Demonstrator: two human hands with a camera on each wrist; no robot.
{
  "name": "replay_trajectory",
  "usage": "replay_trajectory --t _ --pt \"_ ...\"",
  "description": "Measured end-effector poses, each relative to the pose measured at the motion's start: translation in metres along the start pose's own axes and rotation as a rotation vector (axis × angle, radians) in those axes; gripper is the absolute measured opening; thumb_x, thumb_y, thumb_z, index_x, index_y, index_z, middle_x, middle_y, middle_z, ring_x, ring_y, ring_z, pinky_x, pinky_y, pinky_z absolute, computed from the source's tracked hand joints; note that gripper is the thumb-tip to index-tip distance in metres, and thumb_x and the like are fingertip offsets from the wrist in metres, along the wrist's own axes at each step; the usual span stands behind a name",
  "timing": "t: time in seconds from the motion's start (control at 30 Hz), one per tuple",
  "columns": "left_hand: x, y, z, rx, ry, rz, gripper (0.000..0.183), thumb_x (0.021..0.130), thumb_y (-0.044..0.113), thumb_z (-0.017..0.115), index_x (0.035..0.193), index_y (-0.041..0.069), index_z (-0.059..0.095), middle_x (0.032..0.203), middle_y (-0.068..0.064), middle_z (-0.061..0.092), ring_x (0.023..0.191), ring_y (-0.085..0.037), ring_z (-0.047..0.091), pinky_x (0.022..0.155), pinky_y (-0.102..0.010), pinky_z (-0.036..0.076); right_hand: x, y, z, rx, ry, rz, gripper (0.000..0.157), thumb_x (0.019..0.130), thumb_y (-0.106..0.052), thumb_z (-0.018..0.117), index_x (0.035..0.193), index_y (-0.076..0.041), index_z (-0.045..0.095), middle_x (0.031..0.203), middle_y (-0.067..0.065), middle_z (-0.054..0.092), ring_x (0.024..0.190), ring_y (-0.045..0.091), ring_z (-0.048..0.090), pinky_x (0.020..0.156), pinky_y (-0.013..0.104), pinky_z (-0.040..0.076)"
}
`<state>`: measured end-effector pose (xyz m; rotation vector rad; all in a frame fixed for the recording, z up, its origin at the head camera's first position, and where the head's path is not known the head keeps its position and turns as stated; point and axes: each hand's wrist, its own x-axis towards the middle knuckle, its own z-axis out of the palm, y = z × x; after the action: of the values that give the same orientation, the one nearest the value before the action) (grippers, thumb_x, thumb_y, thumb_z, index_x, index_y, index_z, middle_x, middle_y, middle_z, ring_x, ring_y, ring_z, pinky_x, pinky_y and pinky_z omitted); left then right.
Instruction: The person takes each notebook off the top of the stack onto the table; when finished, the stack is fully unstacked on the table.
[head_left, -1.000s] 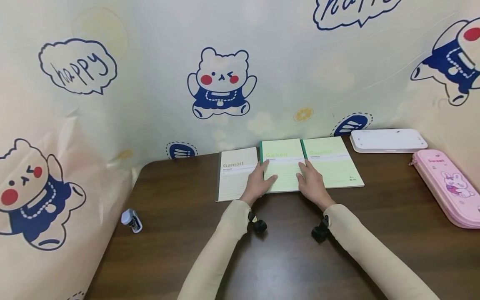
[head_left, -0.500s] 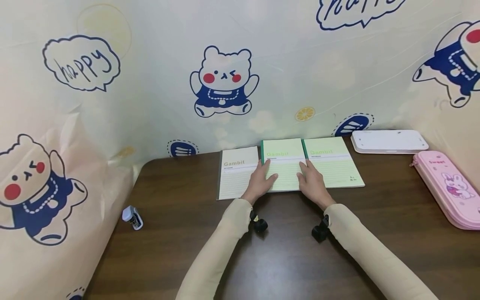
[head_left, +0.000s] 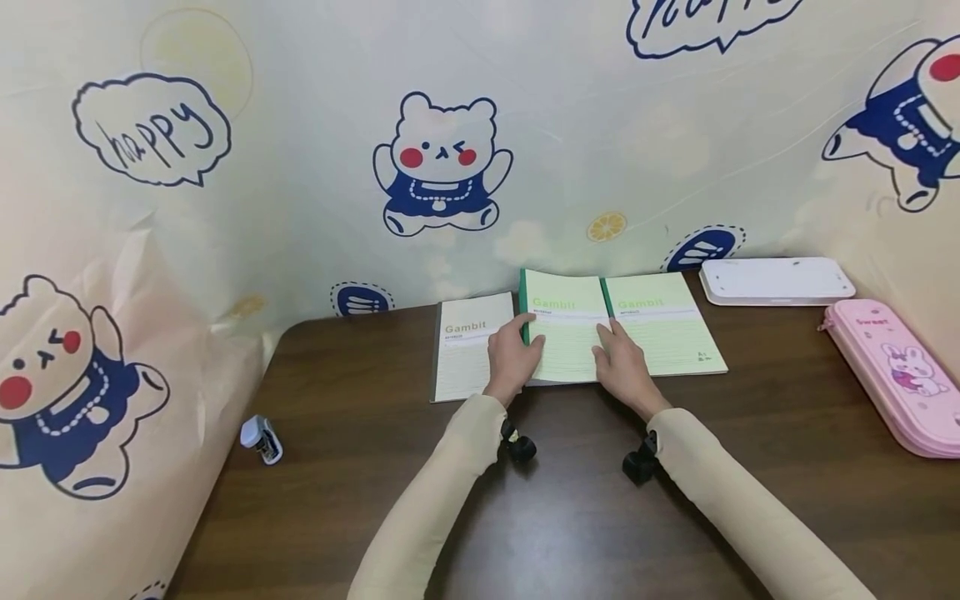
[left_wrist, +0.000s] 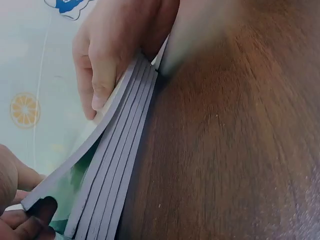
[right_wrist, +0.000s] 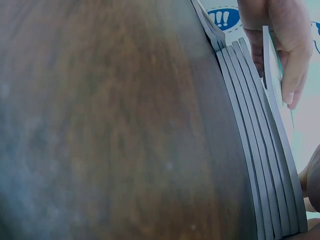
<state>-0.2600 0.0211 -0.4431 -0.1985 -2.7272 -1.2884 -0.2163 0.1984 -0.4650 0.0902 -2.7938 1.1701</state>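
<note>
Nearest lies the dark table. Beyond it, the right hand, fingers extended and unclenched, rests on the right side of a green-spined notebook. The left hand pinches that notebook's left edge, holding it raised off the pile beneath. A grey-spined notebook lies just left, another green one just right; a white case sits farthest back.

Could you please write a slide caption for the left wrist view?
Left hand holding one end of the top notebook above the stack.
</note>
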Motion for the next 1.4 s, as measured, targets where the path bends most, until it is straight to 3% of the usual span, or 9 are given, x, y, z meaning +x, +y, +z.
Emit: replay_trajectory --t 0.3,0.5,0.7,0.83,0.9,1.03,1.13,1.23,1.4 --pt "0.002 -0.006 0.002 -0.160 -0.163 -0.077 0.038 0.093 0.020 0.064 0.131 0.019 0.060 0.137 -0.005 0.058 0.125 -0.023 0.054 0.103 -0.042 0.043 -0.001 -0.001 0.001 0.007 0.010 -0.005 0.046 0.100 -0.007 0.042 0.142 0.013 0.036 0.153 0.034 0.021 0.143 0.047 0.022 0.114 0.058 0.025" --pt "0.000 -0.008 -0.001 -0.185 -0.151 -0.098 0.036 0.094 0.020 0.063 0.130 0.021 0.060 0.135 -0.006 0.060 0.111 -0.022 0.059 0.096 -0.039 0.047 0.000 -0.001 0.001 0.000 -0.001 -0.026 0.046 0.101 -0.007 0.041 0.142 0.013 0.036 0.153 0.035 0.022 0.143 0.047 0.022 0.114 0.059 0.024" --pt "-0.001 -0.013 -0.019 -0.226 -0.139 -0.097 0.036 0.094 0.019 0.062 0.130 0.022 0.060 0.140 -0.003 0.055 0.133 -0.019 0.047 0.108 -0.041 0.040 0.001 -0.005 0.000 0.029 -0.033 -0.034 0.046 0.100 -0.009 0.040 0.143 0.009 0.038 0.154 0.034 0.021 0.144 0.046 0.020 0.113 0.061 0.023" --pt "0.000 -0.025 -0.052 -0.239 -0.138 -0.074 0.038 0.094 0.018 0.063 0.132 0.022 0.059 0.144 0.001 0.052 0.124 -0.015 0.051 0.114 -0.042 0.033 -0.001 -0.005 -0.003 0.031 -0.047 -0.005 0.046 0.098 -0.005 0.038 0.142 0.008 0.040 0.156 0.032 0.018 0.145 0.046 0.019 0.113 0.060 0.024" --pt "-0.001 -0.037 -0.077 -0.244 -0.133 -0.069 0.040 0.093 0.017 0.063 0.132 0.022 0.058 0.144 0.001 0.052 0.091 -0.013 0.060 0.102 -0.040 0.046 -0.003 -0.003 -0.007 0.011 -0.042 0.001 0.045 0.097 -0.002 0.038 0.141 0.009 0.041 0.155 0.032 0.019 0.144 0.046 0.020 0.112 0.060 0.026" --pt "-0.003 -0.078 -0.141 -0.233 -0.093 -0.069 0.042 0.092 0.016 0.064 0.133 0.020 0.057 0.131 -0.003 0.059 0.046 -0.009 0.035 0.057 -0.027 0.050 -0.008 -0.002 -0.013 -0.009 -0.029 -0.001 0.045 0.096 0.001 0.038 0.140 0.011 0.041 0.154 0.035 0.020 0.142 0.048 0.022 0.109 0.063 0.028" --pt "-0.006 -0.114 -0.191 -0.203 -0.052 -0.082 0.042 0.092 0.015 0.065 0.133 0.016 0.058 0.099 -0.009 0.059 0.048 -0.006 0.037 0.048 -0.023 0.041 -0.009 -0.004 -0.017 -0.017 -0.021 -0.002 0.045 0.096 0.001 0.039 0.140 0.012 0.041 0.153 0.036 0.020 0.142 0.049 0.022 0.109 0.063 0.028" --pt "-0.012 -0.147 -0.232 -0.166 -0.031 -0.122 0.042 0.093 0.016 0.064 0.134 0.012 0.057 0.086 -0.008 0.053 0.058 -0.005 0.049 0.056 -0.021 0.046 -0.008 -0.007 -0.017 -0.023 -0.029 0.001 0.045 0.096 0.001 0.039 0.140 0.012 0.040 0.153 0.036 0.019 0.141 0.050 0.022 0.109 0.064 0.027" --pt "-0.024 -0.180 -0.266 -0.150 -0.053 -0.227 0.045 0.096 0.021 0.060 0.139 0.011 0.052 0.106 -0.018 0.060 0.068 -0.007 0.061 0.063 -0.022 0.051 -0.004 -0.012 -0.009 -0.017 -0.063 0.015 0.046 0.096 0.000 0.039 0.140 0.012 0.040 0.154 0.036 0.017 0.141 0.050 0.021 0.109 0.064 0.026"
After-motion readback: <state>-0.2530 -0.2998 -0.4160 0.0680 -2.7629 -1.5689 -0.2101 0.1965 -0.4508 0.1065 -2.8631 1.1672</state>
